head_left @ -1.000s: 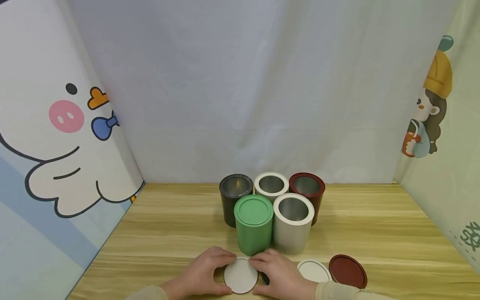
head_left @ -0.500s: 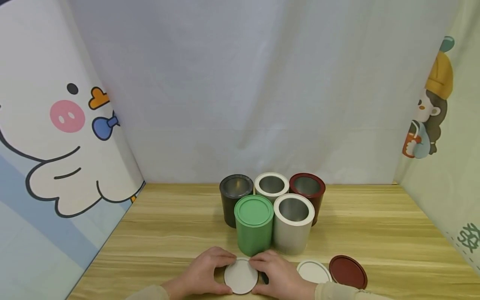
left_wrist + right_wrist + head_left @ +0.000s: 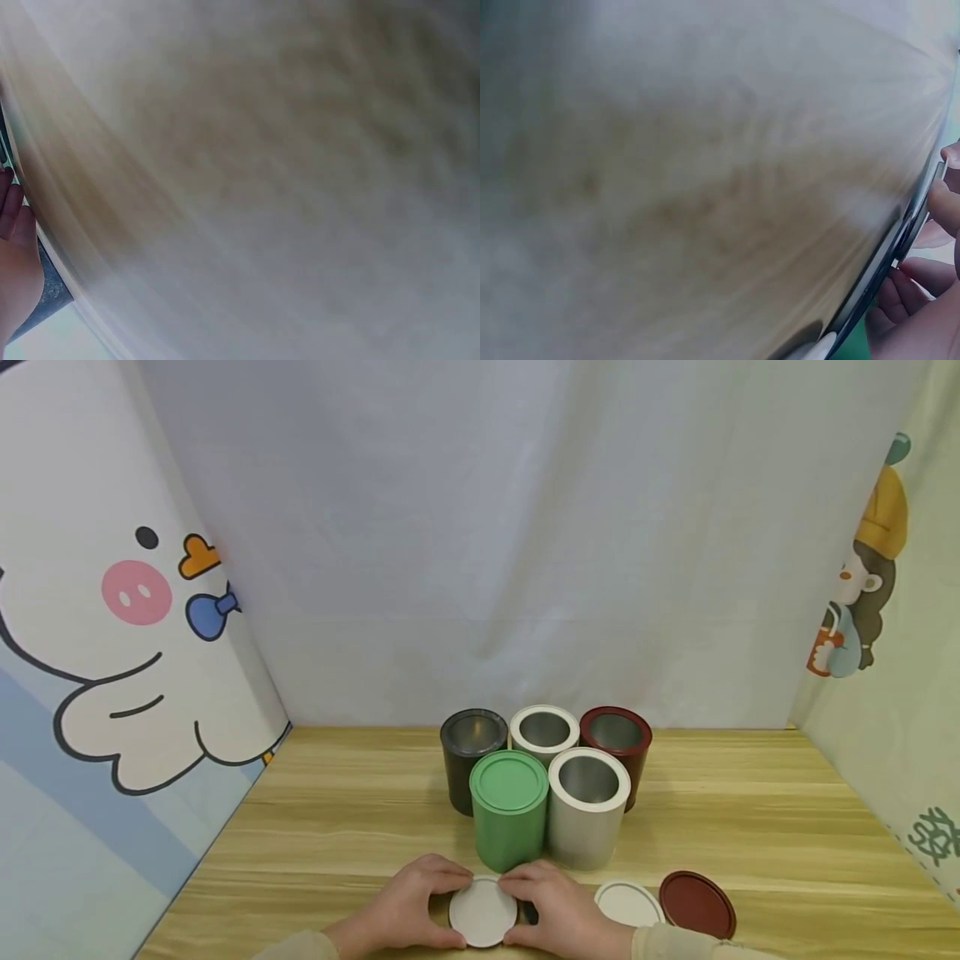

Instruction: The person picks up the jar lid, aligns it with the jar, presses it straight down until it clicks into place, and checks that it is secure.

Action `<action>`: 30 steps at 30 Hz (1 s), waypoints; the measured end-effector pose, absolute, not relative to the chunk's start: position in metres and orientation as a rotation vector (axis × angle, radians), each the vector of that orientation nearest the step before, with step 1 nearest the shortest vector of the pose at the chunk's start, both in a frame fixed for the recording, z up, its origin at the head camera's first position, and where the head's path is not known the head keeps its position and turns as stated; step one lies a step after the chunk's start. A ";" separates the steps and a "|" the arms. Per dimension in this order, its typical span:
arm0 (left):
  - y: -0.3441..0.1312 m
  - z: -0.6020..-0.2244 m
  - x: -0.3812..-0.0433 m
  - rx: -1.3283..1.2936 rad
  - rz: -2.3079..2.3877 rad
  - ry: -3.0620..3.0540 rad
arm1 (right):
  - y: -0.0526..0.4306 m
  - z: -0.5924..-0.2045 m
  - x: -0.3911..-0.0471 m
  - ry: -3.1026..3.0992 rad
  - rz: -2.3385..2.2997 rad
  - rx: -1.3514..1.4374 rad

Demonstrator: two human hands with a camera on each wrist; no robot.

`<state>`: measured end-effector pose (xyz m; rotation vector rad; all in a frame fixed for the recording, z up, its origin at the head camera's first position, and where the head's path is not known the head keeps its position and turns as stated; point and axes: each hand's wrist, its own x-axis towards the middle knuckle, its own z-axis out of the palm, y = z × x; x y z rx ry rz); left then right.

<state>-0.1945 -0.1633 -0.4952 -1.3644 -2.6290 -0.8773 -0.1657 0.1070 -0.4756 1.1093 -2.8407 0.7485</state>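
Note:
A round white can lid (image 3: 483, 912) lies at the near side of the wooden table, between both hands. My left hand (image 3: 408, 903) holds its left edge, thumb at the near side and fingertips at the far side. The right hand (image 3: 561, 910) grips the opposite edge in the same way. Part of a dark lid (image 3: 530, 914) shows under the right hand, mostly hidden. Just beyond the fingers stands a green can (image 3: 508, 827) with its green lid on. In the right wrist view, fingers (image 3: 945, 206) touch a thin edge; the left wrist view is mostly blurred tabletop.
Beside the green can is an open white can (image 3: 585, 835). Behind them stand a black can (image 3: 459, 777), another white can (image 3: 543, 727) and a dark red can (image 3: 636, 768), all open. A second white lid (image 3: 628, 904) and a red lid (image 3: 697, 903) lie right of the right hand.

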 end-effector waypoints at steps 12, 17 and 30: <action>-0.161 -0.491 -0.193 -1.340 -0.965 -2.544 | 0.115 -0.474 -0.166 -2.774 0.908 1.112; -0.158 -0.485 -0.192 -1.330 -0.976 -2.510 | 0.119 -0.472 -0.165 -2.714 0.957 1.117; -0.155 -0.471 -0.193 -1.281 -1.016 -2.443 | 0.120 -0.469 -0.167 -2.484 0.920 1.098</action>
